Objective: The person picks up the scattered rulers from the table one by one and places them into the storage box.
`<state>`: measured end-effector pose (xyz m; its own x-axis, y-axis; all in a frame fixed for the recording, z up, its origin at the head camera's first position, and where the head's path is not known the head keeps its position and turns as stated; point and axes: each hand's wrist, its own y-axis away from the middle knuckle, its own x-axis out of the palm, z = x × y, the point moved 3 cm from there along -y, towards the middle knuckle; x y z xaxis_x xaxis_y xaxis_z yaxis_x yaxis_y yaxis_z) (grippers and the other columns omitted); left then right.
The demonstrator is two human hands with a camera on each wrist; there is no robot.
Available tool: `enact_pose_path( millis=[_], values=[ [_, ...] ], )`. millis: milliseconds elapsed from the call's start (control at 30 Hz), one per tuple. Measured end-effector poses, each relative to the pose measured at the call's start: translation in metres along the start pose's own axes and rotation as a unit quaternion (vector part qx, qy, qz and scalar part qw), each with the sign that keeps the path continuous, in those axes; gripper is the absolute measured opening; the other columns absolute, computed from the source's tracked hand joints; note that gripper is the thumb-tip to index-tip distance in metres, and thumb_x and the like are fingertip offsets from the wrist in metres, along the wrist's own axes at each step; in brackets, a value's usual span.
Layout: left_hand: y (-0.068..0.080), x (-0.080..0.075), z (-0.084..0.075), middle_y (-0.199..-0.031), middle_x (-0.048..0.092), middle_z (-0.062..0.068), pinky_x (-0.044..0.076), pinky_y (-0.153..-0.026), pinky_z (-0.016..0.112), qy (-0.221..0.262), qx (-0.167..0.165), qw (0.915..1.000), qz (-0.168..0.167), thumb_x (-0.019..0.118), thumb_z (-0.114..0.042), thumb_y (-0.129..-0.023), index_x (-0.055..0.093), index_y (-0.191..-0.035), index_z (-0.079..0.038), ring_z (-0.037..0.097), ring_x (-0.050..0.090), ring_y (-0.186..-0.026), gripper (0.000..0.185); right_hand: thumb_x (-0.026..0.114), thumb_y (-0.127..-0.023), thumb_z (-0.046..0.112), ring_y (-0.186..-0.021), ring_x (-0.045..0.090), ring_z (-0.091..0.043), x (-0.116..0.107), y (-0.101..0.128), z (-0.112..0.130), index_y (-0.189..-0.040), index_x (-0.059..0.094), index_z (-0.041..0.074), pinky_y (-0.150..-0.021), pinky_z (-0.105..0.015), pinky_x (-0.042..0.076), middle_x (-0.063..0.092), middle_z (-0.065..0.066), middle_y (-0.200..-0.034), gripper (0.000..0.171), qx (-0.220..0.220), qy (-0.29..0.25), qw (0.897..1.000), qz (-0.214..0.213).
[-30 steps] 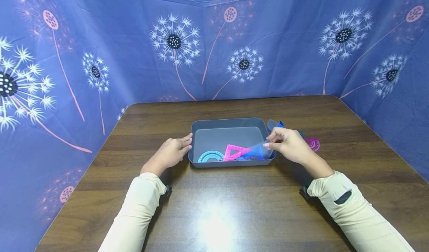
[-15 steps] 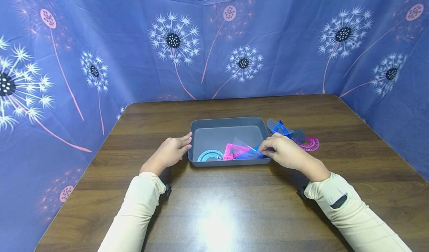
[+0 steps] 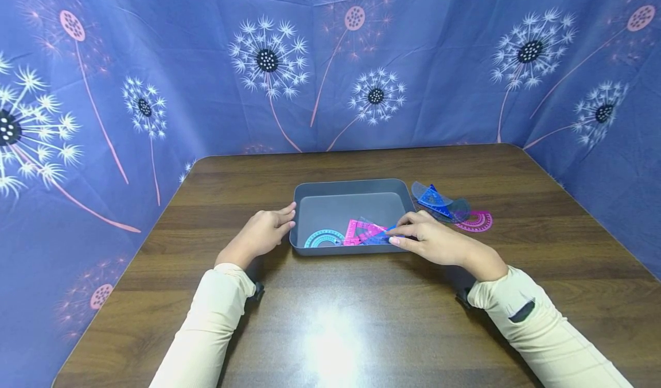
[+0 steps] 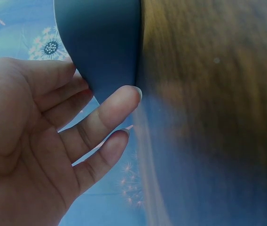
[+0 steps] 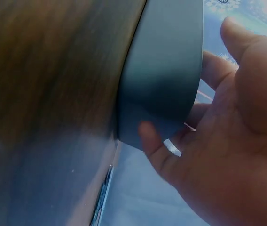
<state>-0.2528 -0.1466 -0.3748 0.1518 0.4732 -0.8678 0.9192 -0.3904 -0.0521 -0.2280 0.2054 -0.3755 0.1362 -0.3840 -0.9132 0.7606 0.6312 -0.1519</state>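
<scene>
My left hand [image 3: 260, 233] rests its outstretched fingers against the left wall of a grey rectangular tray [image 3: 351, 204]. In the left wrist view, these fingers [image 4: 112, 110] lie along the tray's outer side. My right hand [image 3: 439, 239] reaches over the tray's front right corner, fingertips low over a bluish see-through set square [image 3: 373, 239], with thumb and fingers apart. That piece overlaps a pink set square [image 3: 352, 234]; further blue pieces beneath the hand are partly hidden. A light-blue protractor [image 3: 324, 237] lies at the front left of the tray.
Right of the tray, on the wooden table [image 3: 258, 330], lie a blue set square [image 3: 435, 200], a dark see-through piece [image 3: 459, 209] and a pink protractor [image 3: 476, 221]. A patterned blue cloth [image 3: 439, 89] hangs behind the table.
My right hand has carried a clear set square left and down into the tray and let it go onto the pink one. The left hand has stayed at the tray's left side.
</scene>
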Motion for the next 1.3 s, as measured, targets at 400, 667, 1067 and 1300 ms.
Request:
enact_pose_path(
  millis=[400, 667, 1067, 1300],
  values=[
    [-0.001, 0.001, 0.002, -0.152, 0.043, 0.004, 0.049, -0.056, 0.024, 0.001, 0.008, 0.9999, -0.005, 0.056, -0.02, -0.103, 0.056, -0.138, 0.0, 0.009, 0.059, -0.05, 0.04, 0.055, -0.102, 0.04, -0.108, 0.046, -0.023, 0.002, 0.003, 0.001, -0.119, 0.075, 0.016, -0.087, -0.042, 0.041, 0.058, -0.008, -0.124, 0.036, 0.002, 0.024, 0.999, 0.027],
    [-0.001, 0.002, 0.003, -0.153, 0.042, 0.003, 0.049, -0.056, 0.025, 0.002, 0.006, 1.0, -0.003, 0.055, -0.02, -0.103, 0.055, -0.139, -0.001, 0.011, 0.06, -0.05, 0.04, 0.055, -0.102, 0.039, -0.111, 0.045, -0.023, 0.003, 0.004, 0.0, -0.119, 0.074, 0.013, -0.09, -0.043, 0.041, 0.058, -0.009, -0.126, 0.036, 0.011, -0.004, 0.999, 0.031],
    [0.0, 0.001, 0.002, -0.153, 0.041, 0.004, 0.05, -0.056, 0.024, 0.005, 0.003, 1.0, 0.0, 0.056, -0.02, -0.103, 0.054, -0.139, -0.001, 0.014, 0.063, -0.053, 0.041, 0.057, -0.103, 0.03, -0.125, 0.048, -0.029, -0.004, 0.007, -0.007, -0.122, 0.071, 0.011, -0.102, -0.054, 0.04, 0.058, -0.011, -0.132, 0.03, 0.001, -0.076, 0.997, 0.008],
    [0.002, 0.001, 0.001, -0.153, 0.041, 0.004, 0.05, -0.055, 0.024, 0.008, 0.002, 1.0, 0.0, 0.056, -0.02, -0.103, 0.054, -0.139, 0.0, 0.014, 0.062, -0.053, 0.041, 0.057, -0.102, 0.018, -0.119, 0.057, -0.025, -0.013, 0.013, -0.016, -0.119, 0.072, 0.009, -0.092, -0.04, 0.05, 0.062, -0.01, -0.128, 0.023, -0.005, -0.119, 0.992, -0.045]
  ],
)
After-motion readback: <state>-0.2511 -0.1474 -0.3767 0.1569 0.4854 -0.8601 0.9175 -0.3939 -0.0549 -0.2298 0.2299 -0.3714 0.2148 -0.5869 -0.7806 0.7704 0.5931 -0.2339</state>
